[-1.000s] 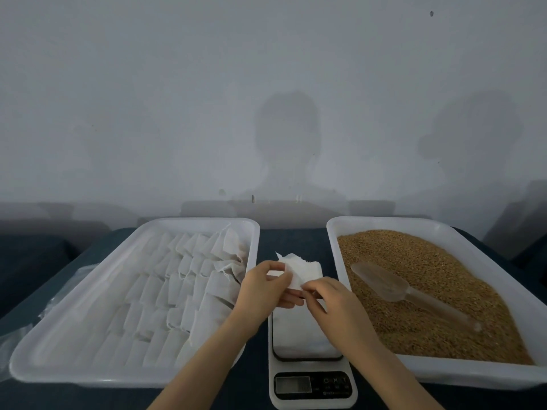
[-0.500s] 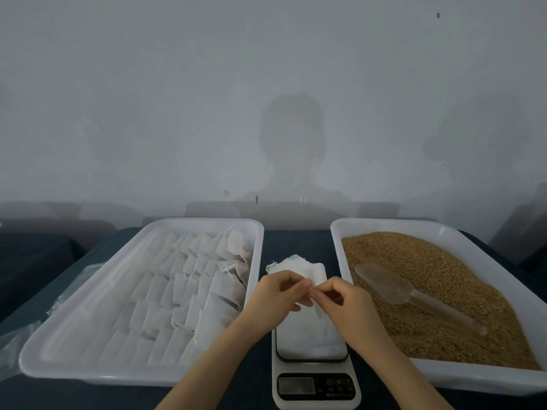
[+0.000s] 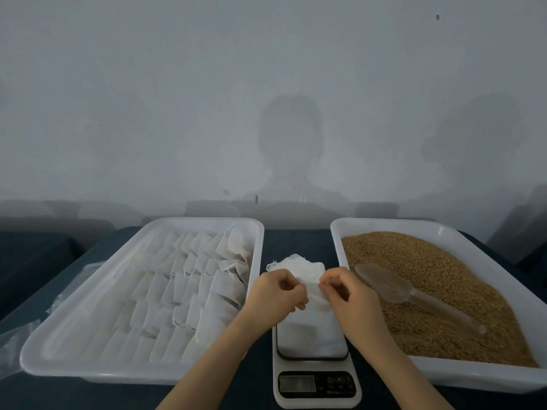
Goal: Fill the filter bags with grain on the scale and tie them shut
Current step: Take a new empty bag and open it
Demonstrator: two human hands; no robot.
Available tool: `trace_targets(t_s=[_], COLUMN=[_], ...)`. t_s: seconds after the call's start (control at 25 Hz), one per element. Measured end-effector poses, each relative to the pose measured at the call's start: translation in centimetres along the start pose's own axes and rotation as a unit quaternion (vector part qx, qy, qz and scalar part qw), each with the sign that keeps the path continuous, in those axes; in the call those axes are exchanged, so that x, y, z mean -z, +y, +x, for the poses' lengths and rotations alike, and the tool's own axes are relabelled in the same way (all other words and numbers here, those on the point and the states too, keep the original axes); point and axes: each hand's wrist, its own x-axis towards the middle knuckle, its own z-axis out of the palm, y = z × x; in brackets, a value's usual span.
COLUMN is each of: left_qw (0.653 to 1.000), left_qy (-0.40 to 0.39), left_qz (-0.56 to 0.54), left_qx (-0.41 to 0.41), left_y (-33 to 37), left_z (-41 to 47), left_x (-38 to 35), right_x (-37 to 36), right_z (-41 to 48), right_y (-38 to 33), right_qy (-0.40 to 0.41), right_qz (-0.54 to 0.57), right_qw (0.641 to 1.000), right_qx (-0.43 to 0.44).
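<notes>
The scale [image 3: 315, 389] is sitting nearest, between two white trays. Over its platform, the left hand [image 3: 273, 294] and right hand [image 3: 346, 294] are each pinching an edge of the filter bag [image 3: 302, 269] with curled fingers. The left tray [image 3: 88, 371] is holding rows of empty bags [image 3: 189, 279]. In the right tray [image 3: 444, 377], a clear scoop [image 3: 387, 284] is lying on the grain [image 3: 429, 261].

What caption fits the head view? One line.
Left hand and right hand pinch a filter bag over the scale, grain tray alongside.
</notes>
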Motion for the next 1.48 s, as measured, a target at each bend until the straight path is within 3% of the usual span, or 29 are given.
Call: trace_targets(t_s=[0.12, 0.2, 0.44, 0.52, 0.6, 0.76, 1.04, 1.12, 1.24, 1.36, 1.48], left_qw=[1.000, 0.999, 0.987, 0.992, 0.999, 0.996, 0.999, 0.993, 0.949, 0.919, 0.914], left_qy=[0.003, 0.004, 0.004, 0.035, 0.010, 0.011, 0.039, 0.042, 0.003, -0.025, -0.028], left_qz=[0.010, 0.027, 0.074, 0.036, -0.018, -0.094, -0.015, 0.058, 0.215, 0.278, 0.276], left_qx=[-0.012, -0.041, -0.139, -0.113, -0.044, -0.001, -0.023, -0.092, -0.230, -0.280, -0.296], left_y=[0.0, -0.1, -0.3, -0.5, -0.7, -1.1, -1.3, -1.3, -1.5, -2.0, -2.4], left_z=[0.0, 0.0, 0.0, 0.5, 1.0, 1.6, 1.5, 1.1, 0.8, 1.0, 1.0], left_x=[0.0, 0.0, 0.0, 0.1, 0.3, 0.4, 0.4, 0.3, -0.3, -0.5, -0.7], right_x=[-0.6, -0.9, 0.1, 1.0, 1.5, 1.7, 1.9, 1.8, 1.6, 1.3, 1.4], right_z=[-0.3, -0.2, 0.3, 0.3, 0.1, 0.1, 0.2, 0.2, 0.3, 0.2, 0.3], right_y=[0.2, 0.4, 0.4, 0.2, -0.3, -0.5, -0.5, -0.4, -0.4, -0.5, -0.8], right_qy=[-0.037, -0.069, -0.042, -0.036, -0.048, -0.064, -0.031, -0.031, -0.064, -0.102, -0.125], right_qz=[-0.109, -0.125, -0.013, 0.076, 0.159, 0.138, 0.178, 0.167, 0.106, 0.010, -0.045], right_qw=[0.989, 0.985, 0.998, 0.990, 0.975, 0.975, 0.964, 0.968, 0.981, 0.988, 0.986], right_qx=[0.097, 0.099, -0.042, -0.111, -0.150, -0.160, -0.193, -0.183, -0.151, -0.114, -0.101])
